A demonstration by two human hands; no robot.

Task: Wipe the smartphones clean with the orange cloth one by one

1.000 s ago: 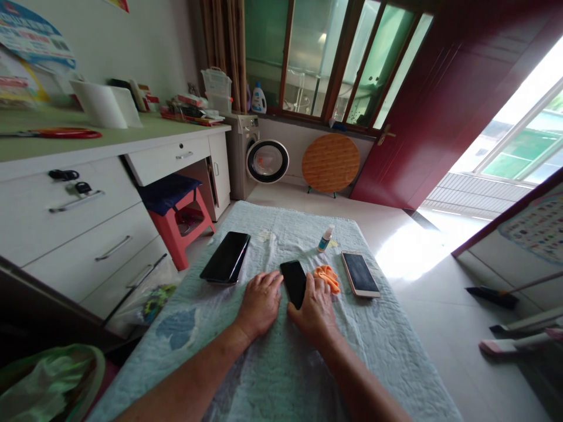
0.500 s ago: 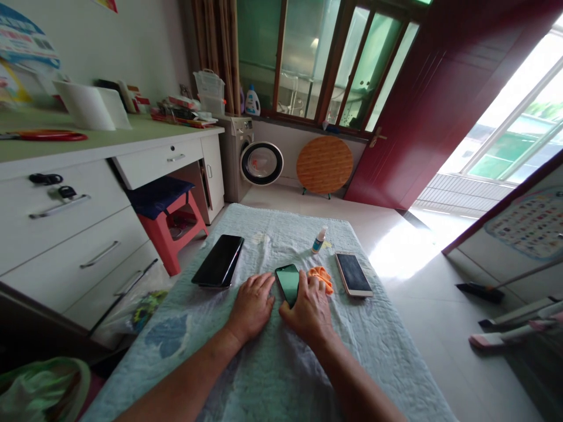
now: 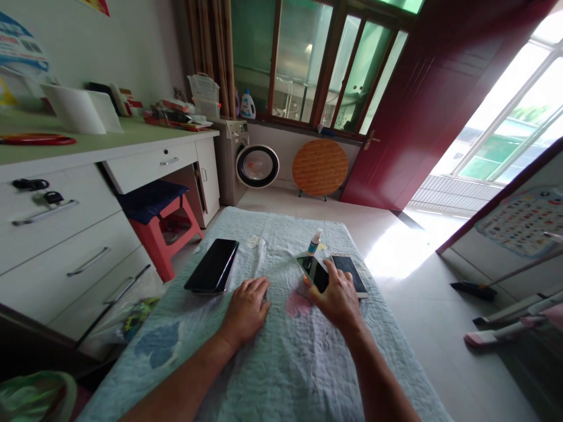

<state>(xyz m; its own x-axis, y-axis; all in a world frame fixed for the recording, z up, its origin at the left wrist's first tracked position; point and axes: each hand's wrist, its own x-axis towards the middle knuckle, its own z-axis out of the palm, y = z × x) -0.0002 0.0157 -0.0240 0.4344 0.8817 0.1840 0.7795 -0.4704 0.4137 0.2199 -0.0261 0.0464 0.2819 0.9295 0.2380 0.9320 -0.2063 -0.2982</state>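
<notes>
My right hand [image 3: 338,296] grips a dark smartphone [image 3: 315,272] between thumb and fingers and holds it tilted. A bit of orange cloth [image 3: 307,281] shows at the phone's lower left edge; the rest is hidden. Right beside that hand lies a white-framed smartphone [image 3: 352,273], partly covered by the fingers. Behind the held phone stands a small spray bottle [image 3: 314,242] with a white top. My left hand [image 3: 247,306] rests flat on the quilted cloth, fingers stretched out and holding nothing. To its left lies a large black device [image 3: 214,265] with a glossy screen.
A light blue quilted cloth [image 3: 281,363] covers the table. On the left stand a red stool [image 3: 176,225] and a white desk [image 3: 88,234] with drawers. A washing machine [image 3: 231,161] with its round door open and a round wooden tabletop [image 3: 320,167] are at the back.
My right hand has lifted the dark smartphone and carried it right, over the orange cloth and close to the white-framed phone. My left hand stays flat on the quilted cloth.
</notes>
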